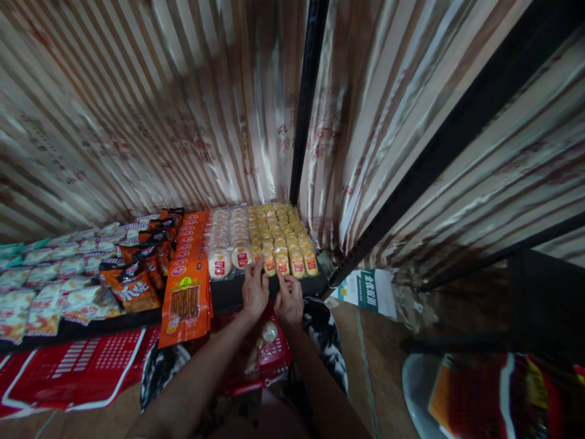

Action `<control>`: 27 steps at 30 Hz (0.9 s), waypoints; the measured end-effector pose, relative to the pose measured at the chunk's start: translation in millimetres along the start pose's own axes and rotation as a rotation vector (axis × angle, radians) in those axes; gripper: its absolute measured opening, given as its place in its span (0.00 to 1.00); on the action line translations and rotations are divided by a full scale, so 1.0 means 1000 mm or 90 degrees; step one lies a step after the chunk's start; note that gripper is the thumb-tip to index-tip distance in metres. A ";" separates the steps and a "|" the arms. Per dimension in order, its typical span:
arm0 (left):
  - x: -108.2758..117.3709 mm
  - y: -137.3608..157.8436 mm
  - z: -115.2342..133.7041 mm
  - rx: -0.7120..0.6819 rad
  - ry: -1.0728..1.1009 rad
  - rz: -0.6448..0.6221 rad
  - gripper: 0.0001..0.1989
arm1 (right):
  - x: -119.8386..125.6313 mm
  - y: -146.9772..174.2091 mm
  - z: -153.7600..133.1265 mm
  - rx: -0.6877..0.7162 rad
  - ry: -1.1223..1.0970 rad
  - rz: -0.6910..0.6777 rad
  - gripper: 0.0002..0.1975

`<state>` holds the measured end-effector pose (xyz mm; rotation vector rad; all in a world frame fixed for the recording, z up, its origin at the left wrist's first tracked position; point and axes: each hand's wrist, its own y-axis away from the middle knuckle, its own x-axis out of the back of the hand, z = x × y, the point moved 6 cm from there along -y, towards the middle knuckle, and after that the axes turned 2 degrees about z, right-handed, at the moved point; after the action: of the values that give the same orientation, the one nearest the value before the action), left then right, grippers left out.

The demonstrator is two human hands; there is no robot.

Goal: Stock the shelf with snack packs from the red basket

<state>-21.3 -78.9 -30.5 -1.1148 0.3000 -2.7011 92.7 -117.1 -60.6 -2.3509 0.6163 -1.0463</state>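
Small yellow cakes in clear wrappers with orange labels (pixel 297 266) stand in tight rows at the right end of a low black shelf. At their front edge, my left hand (pixel 255 291) has its fingertips closed on the leftmost front cake, partly hiding it. Beside it, my right hand (pixel 289 299) reaches the lower edge of a middle front packaged cake (pixel 283 262), index finger forward and the other fingers curled. White round cakes with red labels (pixel 220 264) lie just left of the yellow ones. The exact grip under the fingertips is partly hidden.
Orange stick-snack packs (pixel 185 302), black-and-orange bags (pixel 132 285) and white snack bags (pixel 46 308) line the shelf leftward. A red basket (pixel 269 360) sits below my arms, another red basket (pixel 77 369) at left. Black posts (pixel 307 103) and striped curtains rise behind.
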 end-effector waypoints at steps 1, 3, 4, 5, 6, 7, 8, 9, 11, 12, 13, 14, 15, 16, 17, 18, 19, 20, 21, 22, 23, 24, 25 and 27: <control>0.000 -0.004 0.001 0.007 -0.027 -0.011 0.25 | 0.000 0.000 0.000 -0.002 0.001 -0.001 0.28; -0.002 -0.011 0.003 0.014 -0.073 -0.026 0.25 | -0.001 0.001 0.001 -0.006 0.001 -0.003 0.28; -0.004 -0.014 0.003 0.014 -0.087 -0.032 0.25 | -0.001 0.001 0.001 -0.007 0.001 -0.003 0.28; -0.005 -0.016 0.002 0.011 -0.095 -0.035 0.25 | -0.001 0.001 0.001 -0.009 0.001 -0.004 0.29; -0.007 -0.017 0.002 0.006 -0.097 -0.037 0.25 | -0.001 0.001 0.001 -0.011 0.001 -0.002 0.29; -0.007 -0.018 0.001 0.000 -0.091 -0.036 0.26 | -0.001 0.001 0.002 -0.012 0.000 -0.001 0.29; -0.008 -0.018 0.000 -0.004 -0.081 -0.034 0.26 | -0.001 0.001 0.002 -0.013 0.000 0.002 0.29; -0.008 -0.019 -0.001 -0.007 -0.068 -0.032 0.26 | -0.001 0.001 0.002 -0.014 -0.002 0.007 0.29; -0.008 -0.020 -0.003 -0.008 -0.046 -0.030 0.26 | -0.001 0.001 0.002 -0.016 -0.002 0.016 0.29; -0.007 -0.021 -0.004 -0.008 -0.039 -0.033 0.26 | -0.001 0.001 0.002 -0.016 0.000 0.016 0.29; -0.007 -0.022 -0.005 -0.009 -0.032 -0.037 0.25 | -0.002 0.001 0.002 -0.014 0.002 0.014 0.29; -0.007 -0.023 -0.005 -0.013 -0.025 -0.041 0.25 | -0.003 0.001 0.002 -0.013 0.005 0.010 0.29; -0.007 -0.024 -0.005 -0.019 -0.019 -0.046 0.25 | -0.004 0.001 0.002 -0.011 0.008 0.005 0.30; -0.006 -0.024 -0.006 -0.026 -0.013 -0.050 0.25 | -0.005 0.000 0.002 -0.010 0.012 0.002 0.30; -0.006 -0.025 -0.006 -0.031 -0.009 -0.054 0.25 | -0.005 0.000 0.002 -0.009 0.015 0.002 0.30; -0.006 -0.026 -0.006 -0.034 -0.008 -0.057 0.25 | -0.005 0.000 0.002 -0.007 0.018 0.002 0.30; -0.006 -0.026 -0.006 -0.035 -0.009 -0.060 0.25 | -0.005 0.000 0.002 -0.006 0.021 0.005 0.30; -0.006 -0.026 -0.007 -0.035 -0.010 -0.062 0.25 | -0.004 0.000 0.002 -0.005 0.021 0.006 0.31; -0.005 -0.025 -0.006 -0.035 -0.009 -0.061 0.25 | -0.004 0.000 0.001 -0.005 0.018 0.007 0.31; -0.005 -0.024 -0.006 -0.037 -0.006 -0.057 0.25 | -0.003 0.000 0.001 -0.006 0.012 0.009 0.31; -0.004 -0.022 -0.005 -0.040 0.001 -0.050 0.25 | -0.003 0.000 0.001 -0.007 0.004 0.010 0.30; -0.002 -0.021 -0.004 -0.044 0.009 -0.041 0.26 | -0.002 0.000 0.001 -0.010 -0.006 0.013 0.30; -0.001 -0.019 -0.002 -0.046 0.017 -0.032 0.26 | -0.002 0.001 0.002 -0.012 -0.016 0.015 0.29; 0.002 -0.015 -0.003 -0.032 0.025 -0.008 0.27 | -0.001 0.001 0.001 -0.011 -0.031 0.018 0.28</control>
<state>-26.1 -64.9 -27.1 -1.0807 0.3706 -2.7442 93.2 -117.3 -62.4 -2.3683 0.6420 -0.9720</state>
